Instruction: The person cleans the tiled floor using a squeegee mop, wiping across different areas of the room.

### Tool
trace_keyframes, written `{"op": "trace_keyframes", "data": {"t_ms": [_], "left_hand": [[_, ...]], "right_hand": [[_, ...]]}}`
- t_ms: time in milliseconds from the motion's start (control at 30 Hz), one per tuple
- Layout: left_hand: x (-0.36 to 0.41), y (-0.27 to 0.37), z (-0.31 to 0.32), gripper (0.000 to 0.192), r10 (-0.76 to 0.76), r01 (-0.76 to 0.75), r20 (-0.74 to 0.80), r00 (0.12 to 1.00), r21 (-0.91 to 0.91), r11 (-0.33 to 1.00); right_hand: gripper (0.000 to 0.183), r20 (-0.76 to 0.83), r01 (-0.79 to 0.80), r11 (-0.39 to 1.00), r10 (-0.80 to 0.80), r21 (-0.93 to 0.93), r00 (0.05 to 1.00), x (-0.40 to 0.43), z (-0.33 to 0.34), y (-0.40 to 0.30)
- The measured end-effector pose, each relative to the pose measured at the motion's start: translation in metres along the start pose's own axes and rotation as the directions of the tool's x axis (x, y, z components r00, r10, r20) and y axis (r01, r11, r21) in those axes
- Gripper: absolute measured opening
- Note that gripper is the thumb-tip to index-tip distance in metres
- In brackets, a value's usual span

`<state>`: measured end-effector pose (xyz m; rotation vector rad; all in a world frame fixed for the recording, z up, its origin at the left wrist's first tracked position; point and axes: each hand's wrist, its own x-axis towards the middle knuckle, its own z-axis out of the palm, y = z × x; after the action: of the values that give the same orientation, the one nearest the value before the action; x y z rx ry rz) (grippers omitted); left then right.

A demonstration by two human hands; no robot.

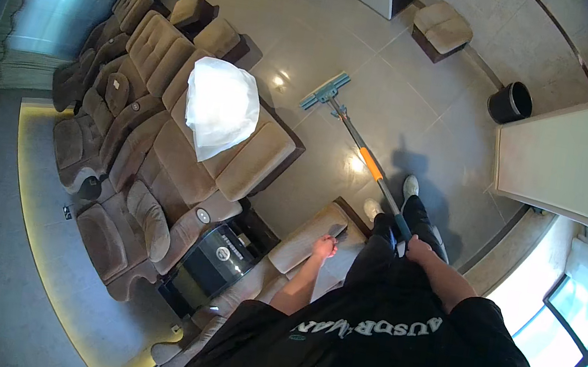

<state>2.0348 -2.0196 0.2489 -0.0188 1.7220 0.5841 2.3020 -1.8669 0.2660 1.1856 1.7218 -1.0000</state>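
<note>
My right hand (420, 249) is closed around the top end of the handle of a flat mop (370, 163), a grey pole with an orange sleeve. The pole slants away from me over the floor, and its blue-grey head (326, 91) lies on the tiles ahead. My left hand (324, 246) is off the pole, its fingers curled, over a beige upholstered seat (309, 237). A dark patch beside it looks like its shadow; no object shows in the fingers. My two shoes stand on the tiles on either side of the pole.
Brown recliner sofas (184, 156) fill the left, with a white bundle (222, 107) on one. A glossy black console (220, 255) stands between seats. A black bin (510, 103) and a padded stool (442, 29) are by the far wall. A white cabinet or panel (566, 156) is at the right.
</note>
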Motion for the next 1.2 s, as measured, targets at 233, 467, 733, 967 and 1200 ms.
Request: {"op": "trace_keyframes", "data": {"t_ms": [233,467,733,967,1200], "left_hand": [[-0.009,0.009,-0.011,0.010,-0.039,0.031,-0.037,0.999,-0.203,0.979],[-0.015,0.014,-0.032,0.010,-0.002,-0.027,-0.114,0.993,-0.252,0.967],[-0.021,0.027,-0.040,0.011,-0.138,0.048,-0.194,0.971,-0.407,0.912],[0.011,0.051,-0.043,0.014,-0.178,0.056,-0.221,0.959,-0.469,0.882],[0.011,0.143,-0.051,0.012,-0.033,-0.194,-0.366,0.930,-0.565,0.802]], "right_hand": [[0.045,-0.055,0.074,0.992,-0.080,-0.098,0.995,0.016,0.000,0.003],[0.037,-0.104,0.112,0.992,-0.117,-0.056,0.988,0.040,-0.049,-0.039],[0.037,-0.114,0.209,0.974,-0.218,-0.083,0.969,0.084,-0.116,-0.098],[0.032,-0.152,0.262,0.964,-0.253,0.041,0.955,0.140,-0.193,-0.163],[0.019,-0.131,0.329,0.944,-0.326,0.002,0.936,0.202,-0.280,-0.239]]}}
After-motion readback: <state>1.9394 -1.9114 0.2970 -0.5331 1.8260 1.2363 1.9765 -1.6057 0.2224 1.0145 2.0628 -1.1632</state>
